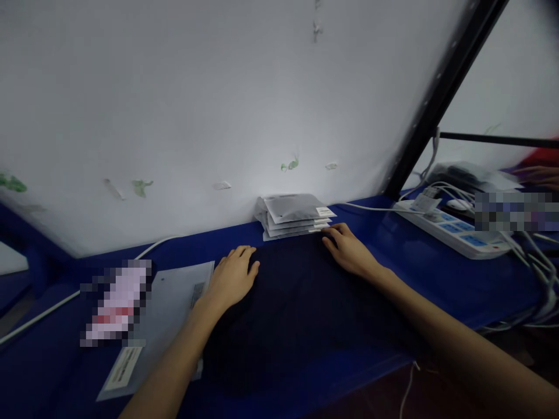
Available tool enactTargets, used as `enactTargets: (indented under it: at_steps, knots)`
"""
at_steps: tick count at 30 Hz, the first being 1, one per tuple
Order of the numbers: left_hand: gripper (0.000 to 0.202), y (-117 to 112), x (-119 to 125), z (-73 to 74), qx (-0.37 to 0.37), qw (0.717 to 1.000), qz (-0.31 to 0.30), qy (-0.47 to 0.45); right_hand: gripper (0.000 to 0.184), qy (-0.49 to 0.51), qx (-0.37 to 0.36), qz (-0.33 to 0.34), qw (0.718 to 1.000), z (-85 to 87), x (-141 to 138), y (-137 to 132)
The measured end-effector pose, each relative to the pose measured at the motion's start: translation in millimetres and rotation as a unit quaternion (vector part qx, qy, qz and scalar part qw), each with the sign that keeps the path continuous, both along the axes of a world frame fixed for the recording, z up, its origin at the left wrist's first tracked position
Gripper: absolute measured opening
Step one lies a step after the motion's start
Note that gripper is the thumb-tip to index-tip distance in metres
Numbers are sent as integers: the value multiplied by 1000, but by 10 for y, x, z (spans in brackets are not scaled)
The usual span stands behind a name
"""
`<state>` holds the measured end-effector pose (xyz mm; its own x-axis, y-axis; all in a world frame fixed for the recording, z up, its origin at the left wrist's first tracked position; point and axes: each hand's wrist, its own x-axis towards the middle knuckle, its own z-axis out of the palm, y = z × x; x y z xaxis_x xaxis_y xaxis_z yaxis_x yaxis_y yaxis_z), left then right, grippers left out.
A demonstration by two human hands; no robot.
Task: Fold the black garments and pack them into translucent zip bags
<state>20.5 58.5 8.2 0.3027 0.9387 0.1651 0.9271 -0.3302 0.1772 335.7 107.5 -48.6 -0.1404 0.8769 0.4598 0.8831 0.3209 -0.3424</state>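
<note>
Counting outward from one black cloth (288, 302), found it spread flat on one blue table (463, 291). Logged two bare hands at it: left hand (236, 272) on the cloth's far left corner, palm down; right hand (347, 247) on its far right corner, fingers gently bent. Marked both as loosely wide, with thumbs parted from fingers. Just beyond the cloth, against one white wall (262, 87), tallied one stack of grey bags (292, 208), roughly four, exact count unclear. Left of the cloth, noted one flat bag (170, 305), partly under the left forearm (192, 343), then one blurred pink item (124, 297). Right of the cloth, listed one white power strip (454, 230).
</note>
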Motion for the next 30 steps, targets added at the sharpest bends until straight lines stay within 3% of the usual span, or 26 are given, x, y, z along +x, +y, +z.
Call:
enactTargets:
  at_steps: [8,16,20,25,30]
  knots:
    - [17,348,-19,12,15,999,26,12,25,-71,-5,5,997,53,-16,221]
    - [4,431,-50,43,22,998,53,-39,11,2,-14,-12,1000,153,41,216]
    - [8,260,-68,156,7,997,7,-77,9,78,22,39,996,274,120,16]
    - [16,-222,-102,311,-30,994,-78,-74,10,102,-12,102,989,307,289,-418]
    - [29,-516,-117,195,-14,993,-113,-41,34,16,-41,126,991,148,355,-728]
